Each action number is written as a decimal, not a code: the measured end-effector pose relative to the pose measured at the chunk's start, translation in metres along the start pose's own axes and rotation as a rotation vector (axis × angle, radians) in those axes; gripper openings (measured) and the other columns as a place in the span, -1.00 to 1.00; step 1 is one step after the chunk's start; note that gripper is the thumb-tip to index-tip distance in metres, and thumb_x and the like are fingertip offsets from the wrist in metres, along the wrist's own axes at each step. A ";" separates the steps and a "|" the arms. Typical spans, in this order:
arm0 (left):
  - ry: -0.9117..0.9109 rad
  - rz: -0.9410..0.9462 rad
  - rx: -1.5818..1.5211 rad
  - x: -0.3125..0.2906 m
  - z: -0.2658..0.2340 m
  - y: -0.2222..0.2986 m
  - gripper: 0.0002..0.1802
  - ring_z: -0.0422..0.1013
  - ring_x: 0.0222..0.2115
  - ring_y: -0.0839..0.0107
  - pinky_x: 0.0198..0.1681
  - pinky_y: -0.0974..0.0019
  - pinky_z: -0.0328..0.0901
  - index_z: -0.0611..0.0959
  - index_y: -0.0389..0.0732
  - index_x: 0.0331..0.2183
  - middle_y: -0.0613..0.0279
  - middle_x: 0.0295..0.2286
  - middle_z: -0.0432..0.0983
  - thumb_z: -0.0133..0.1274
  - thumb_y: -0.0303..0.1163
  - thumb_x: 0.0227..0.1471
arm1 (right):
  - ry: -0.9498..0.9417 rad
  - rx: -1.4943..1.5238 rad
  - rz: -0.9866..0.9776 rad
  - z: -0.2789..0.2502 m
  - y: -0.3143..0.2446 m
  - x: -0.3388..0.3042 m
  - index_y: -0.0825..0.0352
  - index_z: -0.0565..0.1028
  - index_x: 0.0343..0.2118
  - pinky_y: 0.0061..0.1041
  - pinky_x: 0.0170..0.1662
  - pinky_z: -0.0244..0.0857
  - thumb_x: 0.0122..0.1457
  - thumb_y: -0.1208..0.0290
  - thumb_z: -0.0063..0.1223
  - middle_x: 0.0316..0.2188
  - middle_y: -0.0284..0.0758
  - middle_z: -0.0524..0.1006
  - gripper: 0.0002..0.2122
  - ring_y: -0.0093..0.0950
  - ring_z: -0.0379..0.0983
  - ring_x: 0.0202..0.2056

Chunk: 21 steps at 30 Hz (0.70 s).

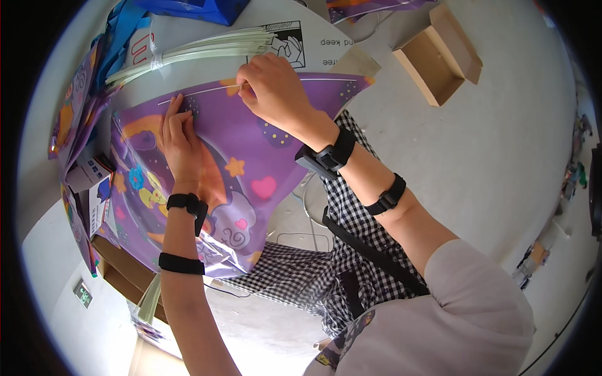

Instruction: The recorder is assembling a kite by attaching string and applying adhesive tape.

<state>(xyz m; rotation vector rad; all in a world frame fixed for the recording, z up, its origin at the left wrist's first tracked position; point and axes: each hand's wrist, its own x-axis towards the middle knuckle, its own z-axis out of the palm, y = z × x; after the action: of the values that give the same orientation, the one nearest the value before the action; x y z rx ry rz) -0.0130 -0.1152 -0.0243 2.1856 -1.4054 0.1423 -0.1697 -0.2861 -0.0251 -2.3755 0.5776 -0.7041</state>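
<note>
Our right hand pinches a thin white rod against the top edge of the purple cartoon-printed plastic kite sheet. Our left hand presses flat, fingers together, on the sheet just left of that pinch, holding nothing. A bundle of pale rods lies beyond the pinch.

The kite sail is purple, printed with an orange crescent, yellow stars, pink hearts, a blue flower and a pale lilac cloud shape. A thin white rod lies along its upper edge. The bundle of rods is translucent pale green. The wrist bands are black. The skirt is black-and-white gingham, the sleeve pale pink. The open cardboard box is brown; the bag is blue; the bench is white.
</note>
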 end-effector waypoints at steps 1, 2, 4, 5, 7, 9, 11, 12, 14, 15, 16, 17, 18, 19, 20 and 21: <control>0.000 0.011 -0.007 0.000 0.000 0.000 -0.92 0.38 0.08 0.17 0.17 0.10 0.18 0.49 -0.19 -0.32 0.19 0.05 0.48 -0.01 -0.59 0.14 | -0.007 0.002 0.003 0.000 0.000 0.000 0.29 0.50 -0.45 -0.32 -0.11 0.24 -0.06 0.49 0.21 -0.40 -0.30 0.47 -0.89 -0.30 0.38 -0.20; 0.001 0.009 -0.007 0.000 0.000 -0.001 -0.92 0.38 0.08 0.17 0.17 0.10 0.18 0.49 -0.19 -0.32 0.19 0.05 0.48 -0.01 -0.59 0.14 | -0.009 0.002 0.002 0.001 0.000 0.000 0.29 0.50 -0.45 -0.32 -0.11 0.24 -0.06 0.49 0.21 -0.40 -0.30 0.47 -0.89 -0.30 0.38 -0.20; -0.006 0.010 0.020 0.000 -0.001 0.000 -0.93 0.38 0.08 0.17 0.18 0.09 0.19 0.48 -0.19 -0.32 0.19 0.06 0.48 -0.01 -0.59 0.14 | 0.014 0.037 0.000 0.002 0.001 0.000 0.29 0.50 -0.46 -0.31 -0.12 0.25 -0.06 0.50 0.21 -0.41 -0.29 0.47 -0.89 -0.29 0.39 -0.21; -0.006 0.008 0.021 0.000 -0.001 -0.001 -0.93 0.38 0.08 0.17 0.18 0.09 0.19 0.48 -0.19 -0.32 0.19 0.06 0.48 -0.01 -0.59 0.14 | 0.012 0.039 -0.001 0.002 0.000 -0.001 0.29 0.50 -0.46 -0.31 -0.12 0.25 -0.06 0.50 0.21 -0.41 -0.29 0.47 -0.89 -0.29 0.39 -0.21; 0.003 0.030 0.026 -0.001 -0.001 -0.003 -0.93 0.37 0.08 0.17 0.18 0.09 0.19 0.49 -0.20 -0.32 0.19 0.05 0.48 -0.01 -0.59 0.15 | 0.018 0.063 0.005 0.003 -0.001 -0.001 0.30 0.49 -0.46 -0.30 -0.13 0.26 -0.06 0.52 0.21 -0.41 -0.29 0.47 -0.89 -0.28 0.39 -0.23; 0.002 0.028 0.026 -0.001 0.000 -0.003 -0.93 0.37 0.09 0.17 0.19 0.10 0.19 0.49 -0.20 -0.31 0.19 0.05 0.48 -0.01 -0.59 0.15 | 0.016 0.062 0.005 0.003 0.001 -0.002 0.30 0.49 -0.46 -0.30 -0.13 0.26 -0.06 0.52 0.21 -0.42 -0.29 0.47 -0.90 -0.28 0.39 -0.23; 0.001 0.026 0.029 -0.001 0.000 -0.003 -0.93 0.37 0.09 0.17 0.19 0.10 0.18 0.49 -0.20 -0.31 0.20 0.05 0.48 -0.01 -0.59 0.15 | 0.015 0.064 0.004 0.003 0.001 -0.002 0.30 0.49 -0.46 -0.30 -0.14 0.26 -0.05 0.52 0.20 -0.42 -0.29 0.47 -0.90 -0.28 0.39 -0.23; 0.004 0.027 0.023 -0.002 -0.001 -0.002 -0.93 0.37 0.09 0.17 0.19 0.10 0.18 0.49 -0.20 -0.31 0.20 0.04 0.49 -0.01 -0.59 0.15 | 0.017 0.069 -0.001 0.003 0.001 -0.002 0.30 0.49 -0.46 -0.30 -0.14 0.26 -0.06 0.52 0.20 -0.42 -0.29 0.46 -0.90 -0.28 0.39 -0.23; 0.006 0.028 0.017 -0.002 -0.001 -0.002 -0.92 0.37 0.09 0.17 0.19 0.09 0.18 0.50 -0.20 -0.31 0.20 0.04 0.49 -0.01 -0.59 0.15 | 0.018 0.074 -0.007 0.004 0.001 -0.003 0.30 0.49 -0.46 -0.30 -0.15 0.26 -0.06 0.52 0.20 -0.42 -0.29 0.46 -0.90 -0.28 0.39 -0.24; 0.011 0.024 0.007 -0.002 0.000 -0.001 -0.93 0.37 0.08 0.18 0.19 0.09 0.18 0.50 -0.19 -0.31 0.21 0.04 0.49 -0.01 -0.59 0.14 | 0.031 0.074 -0.014 0.004 0.001 -0.003 0.30 0.49 -0.47 -0.31 -0.15 0.26 -0.06 0.52 0.20 -0.42 -0.29 0.46 -0.90 -0.28 0.39 -0.24; 0.015 0.021 -0.003 -0.002 0.000 0.000 -0.93 0.38 0.08 0.18 0.19 0.09 0.17 0.50 -0.19 -0.31 0.21 0.03 0.49 0.00 -0.58 0.14 | 0.044 0.073 -0.022 0.004 0.002 -0.003 0.30 0.49 -0.47 -0.31 -0.16 0.25 -0.06 0.52 0.20 -0.43 -0.29 0.46 -0.90 -0.28 0.39 -0.25; 0.014 0.020 -0.002 -0.002 0.000 0.000 -0.93 0.38 0.08 0.18 0.19 0.09 0.17 0.50 -0.19 -0.31 0.21 0.03 0.49 0.00 -0.58 0.14 | 0.044 0.074 -0.022 0.004 0.001 -0.004 0.30 0.49 -0.47 -0.31 -0.16 0.25 -0.06 0.52 0.20 -0.43 -0.29 0.46 -0.90 -0.28 0.39 -0.25; 0.017 0.017 0.015 -0.003 0.000 0.000 -0.93 0.38 0.08 0.18 0.18 0.09 0.18 0.50 -0.19 -0.32 0.21 0.03 0.50 0.00 -0.58 0.14 | 0.042 0.078 -0.016 0.004 0.001 -0.004 0.30 0.49 -0.47 -0.31 -0.16 0.25 -0.06 0.52 0.20 -0.43 -0.29 0.46 -0.90 -0.29 0.39 -0.25; 0.019 0.014 0.032 -0.003 0.000 0.000 -0.93 0.39 0.07 0.18 0.17 0.09 0.19 0.51 -0.19 -0.32 0.22 0.03 0.50 0.01 -0.58 0.13 | 0.041 0.082 -0.011 0.004 0.000 -0.004 0.30 0.49 -0.47 -0.31 -0.16 0.25 -0.06 0.52 0.20 -0.44 -0.30 0.45 -0.90 -0.29 0.39 -0.25; 0.020 0.014 0.033 -0.003 -0.001 0.000 -0.93 0.39 0.07 0.18 0.17 0.09 0.19 0.51 -0.19 -0.32 0.22 0.03 0.50 0.01 -0.58 0.13 | 0.041 0.083 -0.011 0.004 0.000 -0.004 0.30 0.49 -0.47 -0.31 -0.16 0.25 -0.06 0.52 0.20 -0.44 -0.30 0.45 -0.90 -0.29 0.39 -0.25; 0.021 0.014 0.034 -0.003 -0.001 0.001 -0.92 0.39 0.06 0.18 0.16 0.09 0.20 0.51 -0.19 -0.32 0.22 0.03 0.50 0.01 -0.58 0.13 | 0.038 0.081 -0.013 0.004 0.000 -0.004 0.30 0.49 -0.47 -0.30 -0.16 0.25 -0.06 0.52 0.19 -0.44 -0.30 0.45 -0.90 -0.29 0.39 -0.26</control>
<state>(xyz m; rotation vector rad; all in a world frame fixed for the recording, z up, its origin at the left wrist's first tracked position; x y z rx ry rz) -0.0147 -0.1120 -0.0243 2.1960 -1.4165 0.1954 -0.1707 -0.2824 -0.0291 -2.2976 0.5401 -0.7656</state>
